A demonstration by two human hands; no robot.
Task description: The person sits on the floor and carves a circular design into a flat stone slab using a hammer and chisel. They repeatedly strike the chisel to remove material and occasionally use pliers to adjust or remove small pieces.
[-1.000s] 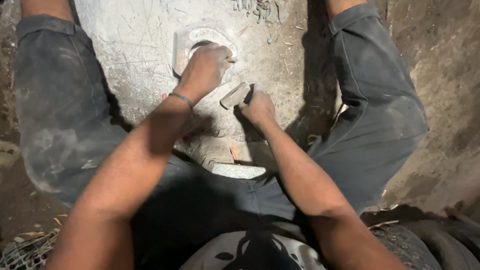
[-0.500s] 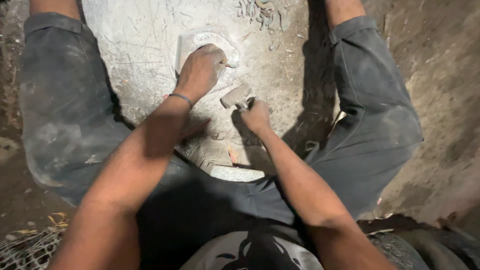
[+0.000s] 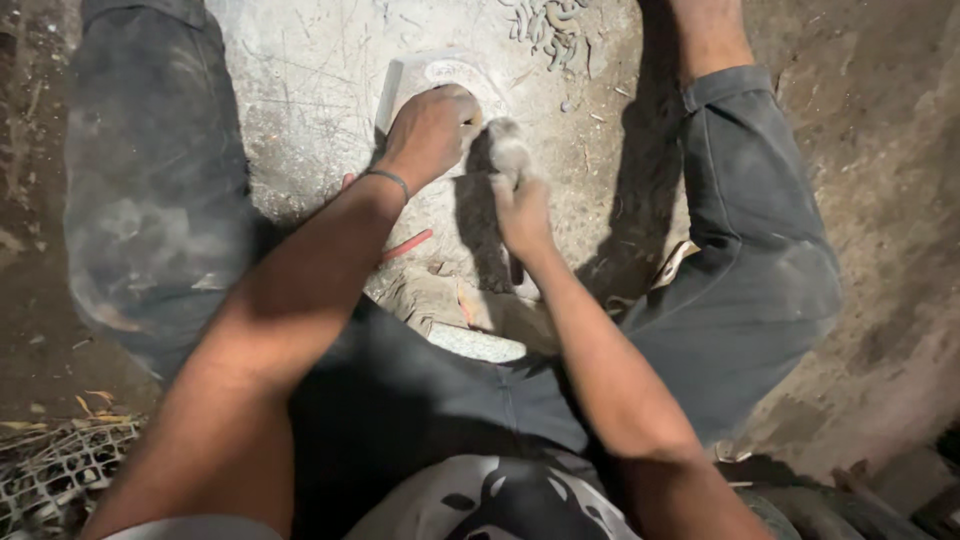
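Note:
I sit on the ground with my legs spread around a pale, scratched stone slab (image 3: pixel 300 110). My left hand (image 3: pixel 430 130) presses down on a small pale carved block (image 3: pixel 445 72) lying on the slab; its fingers are curled, and whether they hold a tool is hidden. My right hand (image 3: pixel 525 212) is closed around the handle of a hammer (image 3: pixel 508 150). The dusty hammer head is blurred and sits right beside my left hand's fingers.
A red pencil (image 3: pixel 405 245) lies on the slab under my left forearm. Curled chips (image 3: pixel 545 25) lie at the slab's far edge. Bare dirt floor (image 3: pixel 880 200) is to the right, and a wire mesh (image 3: pixel 50 470) at lower left.
The hammer has swung from a tilted spot right of the block to right beside my left hand. My left hand stays on the block.

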